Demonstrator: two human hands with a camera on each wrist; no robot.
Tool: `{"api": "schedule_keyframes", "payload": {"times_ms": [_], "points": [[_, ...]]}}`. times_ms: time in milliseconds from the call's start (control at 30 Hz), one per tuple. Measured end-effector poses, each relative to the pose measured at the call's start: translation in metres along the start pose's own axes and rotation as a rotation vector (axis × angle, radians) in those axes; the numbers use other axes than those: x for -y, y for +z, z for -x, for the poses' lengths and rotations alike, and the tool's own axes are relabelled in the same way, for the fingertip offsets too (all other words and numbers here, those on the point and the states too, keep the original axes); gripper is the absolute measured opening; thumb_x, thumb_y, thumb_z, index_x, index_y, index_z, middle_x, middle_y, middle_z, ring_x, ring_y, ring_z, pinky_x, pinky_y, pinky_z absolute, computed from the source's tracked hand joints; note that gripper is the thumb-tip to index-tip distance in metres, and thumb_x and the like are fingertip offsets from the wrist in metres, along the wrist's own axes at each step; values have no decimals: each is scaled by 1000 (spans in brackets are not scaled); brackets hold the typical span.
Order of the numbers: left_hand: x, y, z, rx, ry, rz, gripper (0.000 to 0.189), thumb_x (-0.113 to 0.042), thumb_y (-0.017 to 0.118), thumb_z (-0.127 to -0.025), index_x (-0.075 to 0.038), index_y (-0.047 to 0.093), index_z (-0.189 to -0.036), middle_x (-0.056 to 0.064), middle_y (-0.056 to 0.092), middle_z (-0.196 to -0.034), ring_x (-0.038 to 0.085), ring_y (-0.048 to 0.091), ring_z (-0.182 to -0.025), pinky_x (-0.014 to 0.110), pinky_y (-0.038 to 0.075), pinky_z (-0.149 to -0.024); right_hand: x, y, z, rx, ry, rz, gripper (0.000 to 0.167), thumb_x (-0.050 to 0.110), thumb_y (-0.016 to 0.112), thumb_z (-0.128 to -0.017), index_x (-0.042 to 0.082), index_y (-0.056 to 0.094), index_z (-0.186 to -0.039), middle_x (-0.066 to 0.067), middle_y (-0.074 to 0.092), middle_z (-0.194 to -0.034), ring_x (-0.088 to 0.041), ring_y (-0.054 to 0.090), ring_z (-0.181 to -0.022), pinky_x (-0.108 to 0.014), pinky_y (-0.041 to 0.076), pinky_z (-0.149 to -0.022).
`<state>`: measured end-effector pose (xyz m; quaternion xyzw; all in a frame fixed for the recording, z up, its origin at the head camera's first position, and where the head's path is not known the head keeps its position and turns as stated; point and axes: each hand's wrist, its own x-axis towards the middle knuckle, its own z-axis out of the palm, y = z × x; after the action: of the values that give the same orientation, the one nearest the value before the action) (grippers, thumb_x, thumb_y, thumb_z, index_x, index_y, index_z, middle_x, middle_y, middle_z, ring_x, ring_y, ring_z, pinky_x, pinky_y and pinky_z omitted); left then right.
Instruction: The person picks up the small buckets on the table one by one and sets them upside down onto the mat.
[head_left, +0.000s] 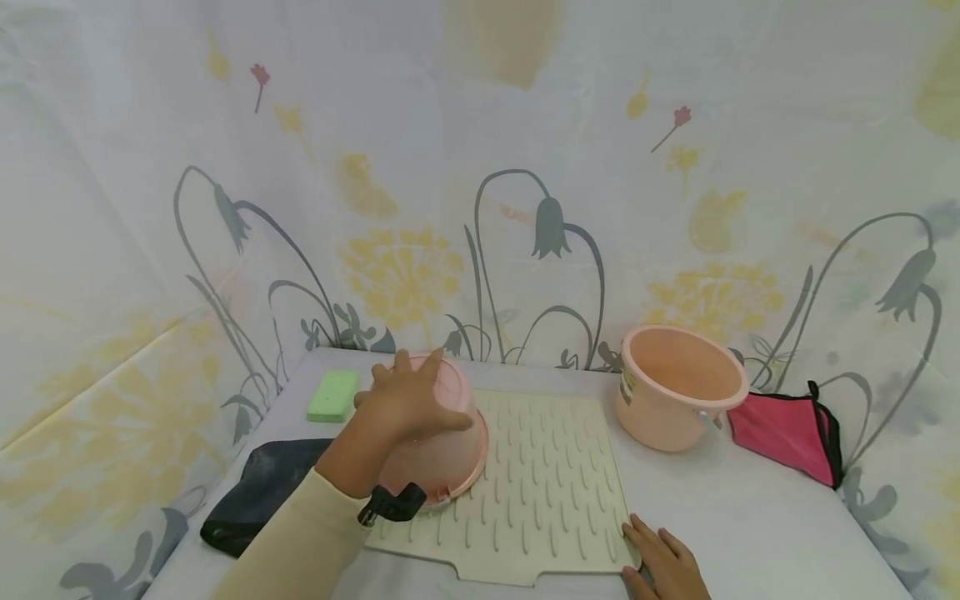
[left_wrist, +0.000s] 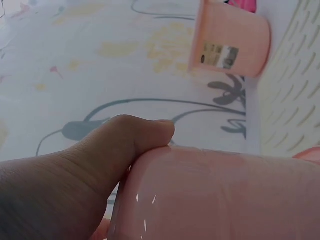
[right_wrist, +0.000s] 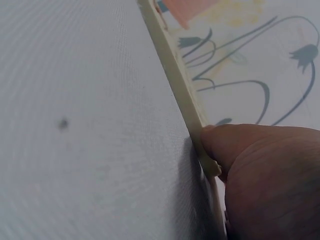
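Observation:
A pink bucket (head_left: pixel 420 475) stands upside down on the left part of a cream ridged drain board (head_left: pixel 555 475). My left hand (head_left: pixel 408 396) grips its upturned base from above, fingers spread across it; in the left wrist view the bent thumb (left_wrist: pixel 150 131) presses the base's edge. At the board's front right corner is my right hand (head_left: pixel 663 558), its fingertips on the edge. The right wrist view has the right thumb (right_wrist: pixel 215 142) against the side of the board (right_wrist: pixel 175 75).
Upright at the back right stands a second pink bucket (head_left: pixel 660 408), with a pink cloth with black trim (head_left: pixel 787 433) beside it. On the left lie a green sponge-like block (head_left: pixel 333 395) and a dark folded cloth (head_left: pixel 270 483). A flower-printed curtain (head_left: pixel 480 125) surrounds the white table (head_left: pixel 750 517).

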<state>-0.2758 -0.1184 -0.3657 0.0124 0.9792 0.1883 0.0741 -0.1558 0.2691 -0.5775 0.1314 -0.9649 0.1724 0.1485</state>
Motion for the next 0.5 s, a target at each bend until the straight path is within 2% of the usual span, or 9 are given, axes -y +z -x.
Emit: {"api": "schedule_keyframes", "payload": {"times_ms": [67,133,233,400,500], "points": [[-3,1,-3,-12,11,-1,116,-76,76,-75,-42,15,-168,22,10,-173,57,22,-149,81,37,-95,0,-1,1,11,10,-2,48,27,81,-87,4,70,-129,-12,70,-136,-29,69,-119,-24,24,-108],[-5,1,-6,-16,21,-1,116,-75,77,-76,-42,16,-168,22,13,-172,57,24,-148,81,38,-94,-1,-2,1,7,7,-3,48,26,81,-87,4,71,-128,-12,70,-136,-29,69,-119,-23,23,-107],[-6,4,-11,-4,28,-8,115,-75,76,-76,-40,18,-168,21,12,-173,57,22,-149,81,37,-95,0,-4,-1,33,23,-14,49,27,81,-87,4,70,-130,-13,69,-137,-30,69,-120,-33,30,-109],[-6,11,-18,0,29,-15,113,-75,76,-76,-38,22,-168,20,10,-174,57,17,-151,81,35,-95,1,-9,-4,148,86,-105,53,27,79,-90,2,66,-135,-17,64,-144,-37,63,-128,-59,37,-111],[-6,17,-21,-16,41,-29,111,-75,75,-77,-38,23,-168,20,11,-173,57,20,-150,80,37,-93,1,-13,-4,201,123,-142,54,27,78,-91,1,65,-137,-19,61,-147,-39,61,-132,-64,35,-113]]}}
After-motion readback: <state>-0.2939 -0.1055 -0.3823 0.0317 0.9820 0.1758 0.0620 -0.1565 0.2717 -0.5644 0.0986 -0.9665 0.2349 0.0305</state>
